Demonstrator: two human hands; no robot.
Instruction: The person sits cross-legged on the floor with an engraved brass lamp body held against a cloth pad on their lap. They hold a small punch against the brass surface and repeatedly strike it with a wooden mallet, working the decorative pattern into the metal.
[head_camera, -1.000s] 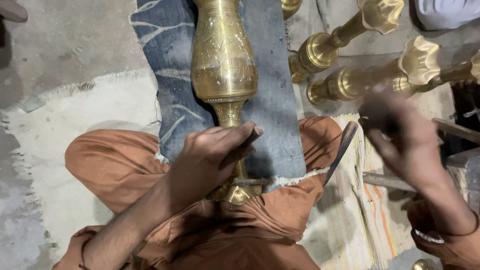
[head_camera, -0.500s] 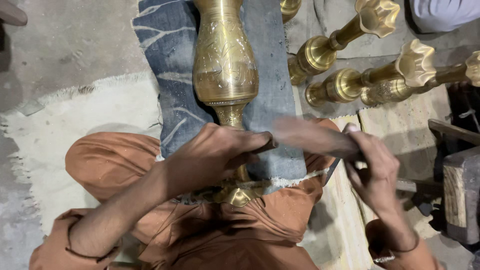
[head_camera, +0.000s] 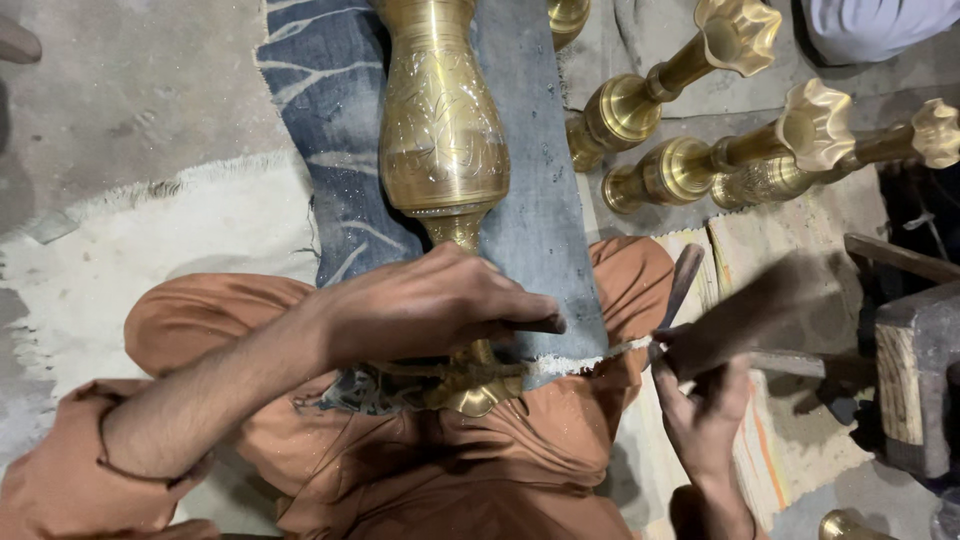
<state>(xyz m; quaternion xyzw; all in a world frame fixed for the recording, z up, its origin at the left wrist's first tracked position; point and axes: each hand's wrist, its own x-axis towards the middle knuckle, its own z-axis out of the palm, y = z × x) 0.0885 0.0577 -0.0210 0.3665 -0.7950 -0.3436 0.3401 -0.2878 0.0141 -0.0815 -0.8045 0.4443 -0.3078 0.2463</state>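
The left hand (head_camera: 430, 310) clamps the narrow stem of an engraved brass vase (head_camera: 440, 130) lying on denim cloth (head_camera: 540, 210) across the lap, seemingly steadying it, while the right hand (head_camera: 700, 410) grips a blurred wooden tool (head_camera: 745, 315) just beside it, finished brass pieces (head_camera: 690, 165) beyond.

Right hand (head_camera: 700, 415) dropped from mid-frame toward lower right, swinging a blurred tool (head_camera: 745, 310) (kind unclear) away from the vase (head_camera: 445, 130).
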